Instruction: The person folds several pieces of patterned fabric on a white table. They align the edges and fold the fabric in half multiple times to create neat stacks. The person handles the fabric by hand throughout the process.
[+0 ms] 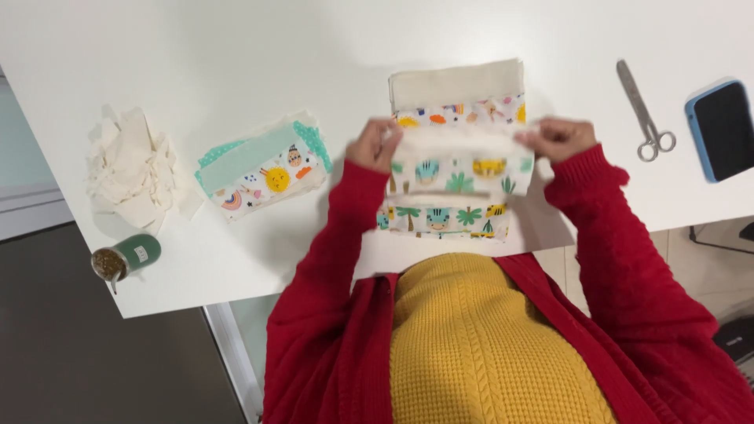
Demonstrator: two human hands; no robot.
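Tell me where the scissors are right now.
In the head view, the scissors lie on the white table at upper right, between the person's right hand and the blue-cased phone.

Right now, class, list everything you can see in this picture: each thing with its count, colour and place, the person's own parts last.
White table: one, fills the upper view.
Palm-and-animal printed fabric piece: one, white, green and yellow, centre, held up by both hands.
Folded sun-print fabric stack: one, teal and cream, left of centre.
Cream fabric scraps: one pile, far left.
Green jar: one, lying at the left edge.
Metal scissors: one pair, silver, right.
Blue-cased phone: one, far right.
Left hand, right hand: pinching the fabric's top edge; red sleeves.
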